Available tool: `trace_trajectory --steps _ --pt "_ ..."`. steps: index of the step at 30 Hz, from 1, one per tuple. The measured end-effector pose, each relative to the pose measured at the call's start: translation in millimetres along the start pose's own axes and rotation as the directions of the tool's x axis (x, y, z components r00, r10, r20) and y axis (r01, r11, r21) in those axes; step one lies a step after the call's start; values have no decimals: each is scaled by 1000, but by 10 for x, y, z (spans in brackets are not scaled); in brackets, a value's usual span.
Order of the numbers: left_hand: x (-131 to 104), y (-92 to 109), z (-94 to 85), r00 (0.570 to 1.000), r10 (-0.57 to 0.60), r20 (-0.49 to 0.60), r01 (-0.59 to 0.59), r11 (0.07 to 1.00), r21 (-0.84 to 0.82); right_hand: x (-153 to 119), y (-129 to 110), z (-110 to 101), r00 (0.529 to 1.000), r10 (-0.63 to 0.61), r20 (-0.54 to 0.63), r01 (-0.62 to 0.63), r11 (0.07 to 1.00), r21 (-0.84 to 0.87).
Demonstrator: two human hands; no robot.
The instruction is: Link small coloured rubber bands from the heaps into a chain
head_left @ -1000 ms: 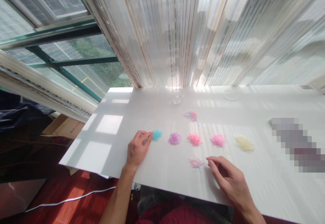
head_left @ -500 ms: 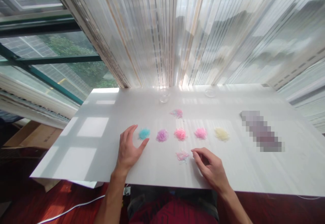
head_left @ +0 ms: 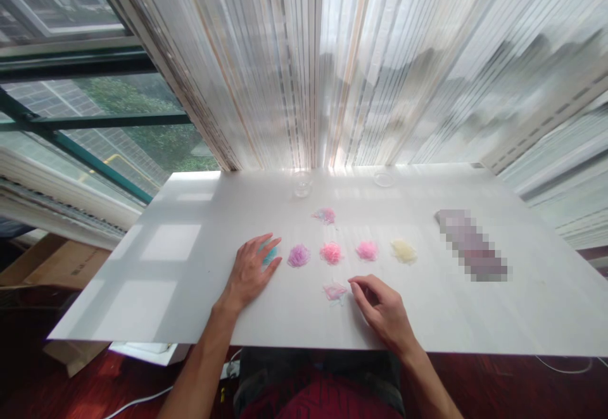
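Observation:
My left hand [head_left: 253, 266] is over the teal pile of rubber bands [head_left: 270, 255], fingers apart, hiding part of the pile. To its right, in a row, lie a purple pile [head_left: 299, 256], a coral-pink pile [head_left: 331, 253], a lighter pink pile [head_left: 367, 250] and a pale yellow pile [head_left: 403, 251], all of thin loops. My right hand [head_left: 380, 305] has its thumb and forefinger pressed together beside a mixed pile [head_left: 335, 292] of pink and pale blue bands. Anything between those fingertips is too small to make out. Behind the row sits another mixed pile [head_left: 325, 216].
At the back of the white table [head_left: 190, 305] stand a clear round container [head_left: 303, 185] and a clear lid-like disc [head_left: 384, 180]. A pixelated long object [head_left: 472, 245] lies on the right. Striped curtains [head_left: 308, 64] hang behind the table; a cardboard box [head_left: 66, 264] is at left.
My left hand has shifted right, from beside the teal pile to over it. My right hand stays pinched next to the near mixed pile. The camera view has shifted slightly.

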State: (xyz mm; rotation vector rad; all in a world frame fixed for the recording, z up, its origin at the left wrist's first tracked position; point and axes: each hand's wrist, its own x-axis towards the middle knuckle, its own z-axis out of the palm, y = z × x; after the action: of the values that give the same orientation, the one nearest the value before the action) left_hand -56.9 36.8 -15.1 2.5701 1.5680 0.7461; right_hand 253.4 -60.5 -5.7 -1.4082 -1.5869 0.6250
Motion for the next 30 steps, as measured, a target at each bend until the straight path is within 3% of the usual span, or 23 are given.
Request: trace_trajectory --steps 30 --pt "-22 -18 23 994 5 -110 -13 998 -69 -10 29 44 998 11 -58 -11 1000 10"
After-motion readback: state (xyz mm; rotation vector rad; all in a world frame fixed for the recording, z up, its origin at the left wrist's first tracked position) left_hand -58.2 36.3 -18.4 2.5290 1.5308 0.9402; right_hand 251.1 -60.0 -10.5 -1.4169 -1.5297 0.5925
